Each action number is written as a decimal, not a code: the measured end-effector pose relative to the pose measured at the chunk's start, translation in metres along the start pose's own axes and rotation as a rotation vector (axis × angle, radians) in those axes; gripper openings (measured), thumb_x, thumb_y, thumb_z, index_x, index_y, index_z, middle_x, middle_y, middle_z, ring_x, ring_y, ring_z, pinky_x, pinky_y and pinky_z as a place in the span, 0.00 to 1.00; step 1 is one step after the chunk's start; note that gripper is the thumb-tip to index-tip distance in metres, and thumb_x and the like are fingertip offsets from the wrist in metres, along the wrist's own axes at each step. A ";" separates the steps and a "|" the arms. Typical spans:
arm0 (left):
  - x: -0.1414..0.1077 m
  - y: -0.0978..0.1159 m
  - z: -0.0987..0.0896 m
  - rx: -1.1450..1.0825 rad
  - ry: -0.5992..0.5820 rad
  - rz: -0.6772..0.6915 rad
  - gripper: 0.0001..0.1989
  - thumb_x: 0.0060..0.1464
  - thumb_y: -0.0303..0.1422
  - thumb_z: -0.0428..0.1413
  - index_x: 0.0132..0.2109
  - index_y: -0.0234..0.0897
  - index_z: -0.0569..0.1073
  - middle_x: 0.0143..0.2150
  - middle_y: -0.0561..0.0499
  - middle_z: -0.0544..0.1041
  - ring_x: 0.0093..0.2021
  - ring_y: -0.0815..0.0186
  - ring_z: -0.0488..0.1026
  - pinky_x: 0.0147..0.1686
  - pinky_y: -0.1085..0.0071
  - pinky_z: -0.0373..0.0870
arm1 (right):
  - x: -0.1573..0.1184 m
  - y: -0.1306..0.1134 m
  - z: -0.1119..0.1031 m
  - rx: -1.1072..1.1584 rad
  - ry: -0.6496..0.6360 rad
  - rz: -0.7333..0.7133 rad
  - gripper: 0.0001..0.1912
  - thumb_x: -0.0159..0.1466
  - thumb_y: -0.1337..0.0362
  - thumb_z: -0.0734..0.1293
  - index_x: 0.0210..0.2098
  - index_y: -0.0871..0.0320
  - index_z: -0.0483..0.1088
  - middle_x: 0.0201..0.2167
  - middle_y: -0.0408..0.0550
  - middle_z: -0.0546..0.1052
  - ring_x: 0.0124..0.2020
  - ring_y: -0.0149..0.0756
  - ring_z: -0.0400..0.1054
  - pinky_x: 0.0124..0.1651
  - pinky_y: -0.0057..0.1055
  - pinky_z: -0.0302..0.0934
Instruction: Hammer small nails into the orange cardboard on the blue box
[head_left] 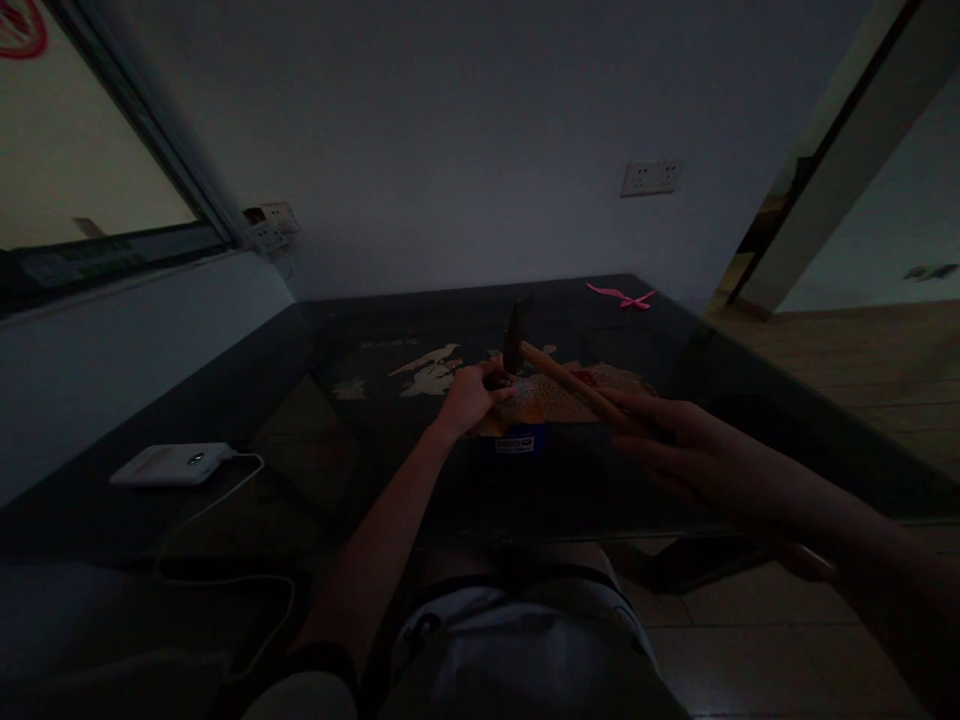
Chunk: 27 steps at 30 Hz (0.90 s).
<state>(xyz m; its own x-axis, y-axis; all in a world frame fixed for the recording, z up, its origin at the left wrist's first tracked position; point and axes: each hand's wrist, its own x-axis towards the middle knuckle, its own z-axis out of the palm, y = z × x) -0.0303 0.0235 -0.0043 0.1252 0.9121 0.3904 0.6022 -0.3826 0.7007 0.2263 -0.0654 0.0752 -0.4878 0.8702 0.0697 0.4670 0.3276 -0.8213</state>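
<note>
My right hand (667, 435) is closed around the wooden handle of a hammer (566, 377). The hammer's dark metal head stands upright just above my left fingertips. Bent over the middle of the dark glossy table (300, 400), my left hand (469, 395) has its thumb and fingers drawn together beneath the head. Whatever sits between those fingers is too dark and small to make out. Under them lies a speckled pale-orange surface (536, 400), and in front of it shows a blue item (517, 440) with a white label.
A white power bank or similar device (174, 465) with a white cable (225, 510) lies at the table's left. Near the far right corner is a pink ribbon-like item (626, 298). Wall sockets (651, 178) are on the wall behind. The table top carries a pale printed picture (431, 375).
</note>
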 end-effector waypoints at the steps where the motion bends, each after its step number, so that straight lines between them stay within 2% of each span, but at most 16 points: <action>1: 0.000 -0.001 0.000 -0.004 0.004 -0.007 0.08 0.45 0.28 0.60 0.35 0.34 0.75 0.32 0.50 0.77 0.33 0.67 0.74 0.36 0.71 0.69 | 0.001 0.001 0.001 -0.023 -0.017 0.009 0.26 0.58 0.61 0.64 0.57 0.55 0.65 0.34 0.47 0.76 0.28 0.34 0.70 0.22 0.23 0.63; 4: 0.000 -0.003 0.001 -0.017 0.006 -0.015 0.10 0.44 0.29 0.61 0.38 0.35 0.75 0.33 0.50 0.77 0.34 0.66 0.74 0.36 0.70 0.70 | 0.000 0.003 0.002 -0.047 -0.057 0.032 0.27 0.60 0.60 0.62 0.59 0.55 0.62 0.36 0.47 0.76 0.28 0.32 0.69 0.22 0.22 0.62; 10: 0.000 -0.002 0.002 -0.057 0.015 -0.042 0.11 0.44 0.30 0.61 0.38 0.36 0.73 0.31 0.52 0.77 0.33 0.67 0.74 0.35 0.71 0.70 | -0.004 -0.002 0.000 -0.009 -0.045 0.061 0.30 0.60 0.59 0.62 0.61 0.54 0.58 0.29 0.45 0.76 0.20 0.31 0.67 0.16 0.22 0.58; 15: -0.001 0.001 0.001 -0.046 0.029 -0.049 0.13 0.43 0.27 0.62 0.39 0.36 0.73 0.31 0.53 0.77 0.33 0.68 0.75 0.35 0.73 0.69 | 0.002 0.001 0.005 -0.040 -0.097 -0.005 0.27 0.61 0.61 0.62 0.59 0.55 0.62 0.38 0.47 0.76 0.33 0.35 0.71 0.30 0.26 0.66; 19: 0.000 -0.002 0.002 -0.051 0.022 -0.058 0.14 0.43 0.29 0.62 0.40 0.36 0.72 0.30 0.53 0.78 0.32 0.67 0.75 0.34 0.72 0.69 | -0.001 -0.005 0.001 -0.042 -0.096 0.034 0.29 0.62 0.60 0.60 0.62 0.56 0.57 0.36 0.47 0.76 0.32 0.35 0.70 0.28 0.25 0.66; 22: 0.000 -0.004 0.002 -0.075 0.016 -0.048 0.13 0.44 0.30 0.61 0.40 0.36 0.71 0.30 0.53 0.77 0.32 0.68 0.75 0.34 0.72 0.69 | -0.004 -0.009 -0.002 -0.018 -0.054 0.004 0.29 0.61 0.60 0.62 0.61 0.55 0.58 0.40 0.48 0.75 0.32 0.34 0.69 0.28 0.24 0.65; 24: 0.000 -0.003 0.002 -0.070 0.020 -0.046 0.13 0.44 0.30 0.61 0.40 0.36 0.71 0.30 0.53 0.77 0.32 0.67 0.75 0.35 0.72 0.69 | -0.004 -0.006 -0.002 -0.005 -0.053 0.005 0.30 0.60 0.60 0.62 0.61 0.54 0.58 0.36 0.47 0.74 0.26 0.31 0.67 0.23 0.23 0.62; 27: -0.001 0.001 0.000 -0.037 0.023 -0.034 0.14 0.44 0.28 0.61 0.40 0.36 0.71 0.30 0.53 0.77 0.33 0.67 0.74 0.35 0.72 0.69 | -0.001 0.003 0.003 0.025 -0.086 0.075 0.29 0.61 0.59 0.62 0.61 0.55 0.58 0.23 0.41 0.69 0.17 0.26 0.59 0.15 0.19 0.53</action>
<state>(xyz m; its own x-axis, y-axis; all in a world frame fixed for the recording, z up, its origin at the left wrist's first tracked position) -0.0301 0.0220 -0.0046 0.0861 0.9212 0.3793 0.5763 -0.3566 0.7353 0.2259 -0.0669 0.0706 -0.5142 0.8567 -0.0402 0.4863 0.2527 -0.8365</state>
